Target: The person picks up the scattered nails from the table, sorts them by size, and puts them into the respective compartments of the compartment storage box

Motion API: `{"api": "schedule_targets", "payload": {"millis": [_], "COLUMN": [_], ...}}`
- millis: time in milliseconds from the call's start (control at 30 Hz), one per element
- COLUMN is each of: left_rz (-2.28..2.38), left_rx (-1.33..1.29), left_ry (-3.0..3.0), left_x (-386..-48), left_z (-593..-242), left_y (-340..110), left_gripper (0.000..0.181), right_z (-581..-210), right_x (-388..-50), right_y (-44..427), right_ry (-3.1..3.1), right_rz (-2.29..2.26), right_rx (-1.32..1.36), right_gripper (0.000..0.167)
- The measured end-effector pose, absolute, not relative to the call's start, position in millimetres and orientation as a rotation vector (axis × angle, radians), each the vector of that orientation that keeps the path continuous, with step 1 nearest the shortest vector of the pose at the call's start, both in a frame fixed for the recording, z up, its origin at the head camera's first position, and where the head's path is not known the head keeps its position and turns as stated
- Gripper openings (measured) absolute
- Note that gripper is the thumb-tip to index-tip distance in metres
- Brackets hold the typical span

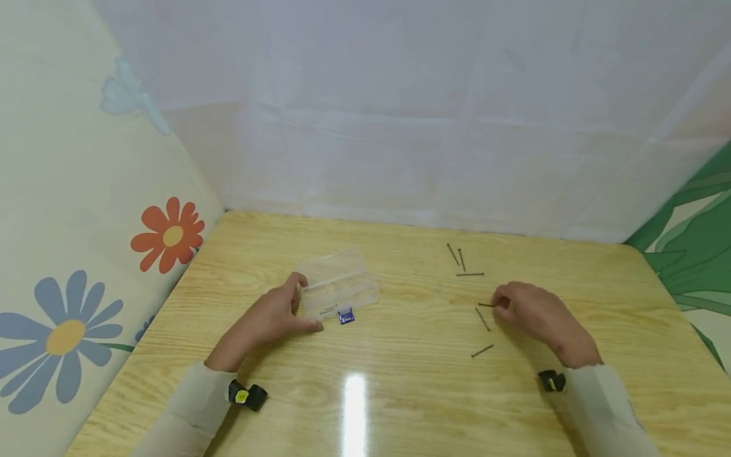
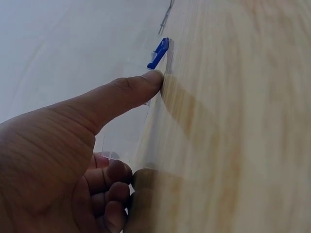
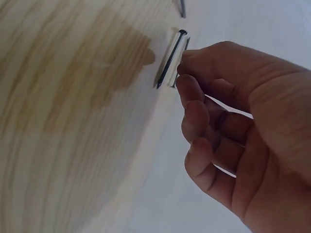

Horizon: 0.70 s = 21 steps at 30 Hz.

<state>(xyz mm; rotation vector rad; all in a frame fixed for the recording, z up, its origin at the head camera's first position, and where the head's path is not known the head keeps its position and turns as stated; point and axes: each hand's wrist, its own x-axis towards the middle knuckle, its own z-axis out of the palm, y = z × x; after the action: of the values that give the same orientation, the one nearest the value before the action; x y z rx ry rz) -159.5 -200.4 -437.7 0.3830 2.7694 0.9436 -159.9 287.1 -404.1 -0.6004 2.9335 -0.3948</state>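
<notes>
A clear plastic box (image 1: 337, 289) with a blue latch (image 1: 346, 316) on its front lies left of centre, its transparent lid tilted back. My left hand (image 1: 280, 312) holds the box's left end, thumb along the front and fingers behind. In the left wrist view, the thumb (image 2: 131, 92) reaches close to the blue latch. A few small nails (image 1: 328, 309) show inside the box. On the right, my right hand (image 1: 528, 311) pinches the end of a dark nail (image 1: 485, 304) between thumb and forefinger. Another nail (image 3: 170, 60) lies on the wood just beside those fingertips.
Loose nails lie about the wooden table (image 1: 411, 368): one nail (image 1: 482, 351) nearer me, and three farther back, including a crosswise nail (image 1: 470, 274). A white cloth (image 1: 400, 127) hangs behind the table. Flower-printed panels (image 1: 68, 254) stand at the sides.
</notes>
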Motion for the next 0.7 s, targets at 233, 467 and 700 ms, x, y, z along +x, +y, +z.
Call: {"api": "schedule_targets", "payload": {"millis": [233, 467, 700], "left_rz": [0.956, 0.973, 0.983], "left_rx": [0.376, 0.39, 0.391], "left_ry": [2.754, 2.741, 2.748], "left_x": [-160, -162, -161], "left_z": [-439, -441, -441], "left_y": [-200, -199, -201], "left_gripper": [0.086, 0.085, 0.084], "right_z": [-408, -409, -410], "right_x": [-166, -170, -174], "right_y": [289, 291, 290], "right_ry": [2.966, 2.943, 2.919], "right_rz": [-0.329, -0.341, -0.376], "right_rx": [-0.66, -0.658, -0.683], "right_gripper": [0.006, 0.007, 0.009]}}
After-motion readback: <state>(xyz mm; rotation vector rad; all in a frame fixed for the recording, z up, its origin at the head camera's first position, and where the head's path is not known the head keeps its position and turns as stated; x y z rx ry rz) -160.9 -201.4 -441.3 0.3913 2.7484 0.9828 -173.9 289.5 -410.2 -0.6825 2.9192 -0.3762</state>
